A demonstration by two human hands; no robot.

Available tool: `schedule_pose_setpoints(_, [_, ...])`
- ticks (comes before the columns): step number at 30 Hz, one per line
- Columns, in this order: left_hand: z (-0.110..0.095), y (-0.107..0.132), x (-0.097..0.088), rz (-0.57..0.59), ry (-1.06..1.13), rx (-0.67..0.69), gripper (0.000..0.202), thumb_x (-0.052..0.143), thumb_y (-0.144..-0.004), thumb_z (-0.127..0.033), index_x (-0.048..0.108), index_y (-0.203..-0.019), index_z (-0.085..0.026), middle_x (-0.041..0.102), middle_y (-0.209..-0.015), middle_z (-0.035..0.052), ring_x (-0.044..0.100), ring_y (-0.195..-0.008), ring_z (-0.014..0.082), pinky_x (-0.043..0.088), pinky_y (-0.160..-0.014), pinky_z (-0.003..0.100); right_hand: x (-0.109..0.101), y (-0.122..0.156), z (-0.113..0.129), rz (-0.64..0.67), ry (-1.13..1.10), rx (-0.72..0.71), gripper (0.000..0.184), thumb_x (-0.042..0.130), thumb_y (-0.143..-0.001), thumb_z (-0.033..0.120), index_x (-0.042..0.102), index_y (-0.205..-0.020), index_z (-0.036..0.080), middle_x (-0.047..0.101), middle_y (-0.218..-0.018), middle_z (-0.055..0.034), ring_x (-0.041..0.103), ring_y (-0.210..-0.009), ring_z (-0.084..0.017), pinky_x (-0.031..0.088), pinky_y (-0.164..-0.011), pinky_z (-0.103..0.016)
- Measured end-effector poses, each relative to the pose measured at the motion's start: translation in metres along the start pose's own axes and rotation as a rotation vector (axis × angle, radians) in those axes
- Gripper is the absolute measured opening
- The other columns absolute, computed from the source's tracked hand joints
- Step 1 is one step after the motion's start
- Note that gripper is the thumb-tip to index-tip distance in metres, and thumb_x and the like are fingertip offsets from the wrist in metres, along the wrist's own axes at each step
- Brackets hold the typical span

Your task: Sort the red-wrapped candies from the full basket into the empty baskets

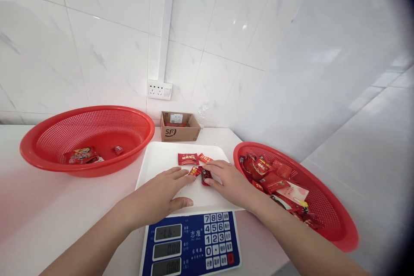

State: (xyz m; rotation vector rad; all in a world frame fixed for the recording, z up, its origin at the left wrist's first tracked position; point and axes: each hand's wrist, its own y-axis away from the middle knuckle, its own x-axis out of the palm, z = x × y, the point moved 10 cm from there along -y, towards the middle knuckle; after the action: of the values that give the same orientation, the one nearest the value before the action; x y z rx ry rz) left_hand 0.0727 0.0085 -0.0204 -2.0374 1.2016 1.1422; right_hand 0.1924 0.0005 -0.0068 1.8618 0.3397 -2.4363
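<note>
My left hand [161, 194] lies over the white scale tray [152, 159], fingers stretched and thumb apart, its fingertips beside a small red-and-gold packet [194, 171]. A dark red wrapped snack [205, 176] sits between the thumb and fingers of my right hand [231, 183], which closes around it from the right. Just beyond, a flat red packet [187, 158] with pale lettering rests on the tray. An orange-red packet [204, 158] lies next to it, partly hidden by my right fingers.
Left stands a red mesh basket [87, 170] holding a few packets; right, another red basket [343, 235] holds many red packets and a pale card [293, 192]. A small cardboard box [181, 133] is behind the tray. The scale's blue keypad panel [196, 246] faces me.
</note>
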Motion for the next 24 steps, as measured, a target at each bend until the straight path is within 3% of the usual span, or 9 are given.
schedule_pose_setpoints(10, [0.004, -0.002, 0.008, -0.035, -0.012, 0.044, 0.055, 0.044, -0.087, -0.051, 0.036, -0.137, -0.03, 0.03, -0.147, 0.0016, 0.02, -0.136, 0.0267, 0.026, -0.106, 0.043, 0.004, -0.005, 0.007, 0.026, 0.027, -0.036, 0.038, 0.051, -0.085, 0.026, 0.055, -0.123, 0.021, 0.051, -0.129, -0.0066, 0.042, -0.12, -0.024, 0.035, -0.101, -0.044])
schedule_pose_setpoints(17, [0.002, -0.003, 0.009, -0.009, -0.05, 0.008, 0.057, 0.042, -0.087, -0.051, 0.035, -0.138, -0.026, 0.024, -0.149, 0.0038, 0.016, -0.137, 0.0271, 0.023, -0.107, 0.045, -0.008, -0.012, -0.013, -0.077, 0.09, -0.008, 0.037, 0.038, -0.091, 0.024, 0.054, -0.124, 0.021, 0.052, -0.128, -0.0057, 0.042, -0.121, -0.023, 0.035, -0.102, -0.043])
schedule_pose_setpoints(24, [-0.006, -0.004, 0.007, -0.035, -0.044, 0.052, 0.054, 0.044, -0.087, -0.048, 0.037, -0.136, -0.025, 0.025, -0.149, 0.0055, 0.014, -0.137, 0.0267, 0.021, -0.108, 0.046, 0.013, -0.019, -0.029, 0.072, 0.085, 0.031, 0.043, 0.032, -0.092, 0.027, 0.044, -0.133, 0.02, 0.041, -0.138, -0.0027, 0.031, -0.13, -0.025, 0.029, -0.106, -0.044])
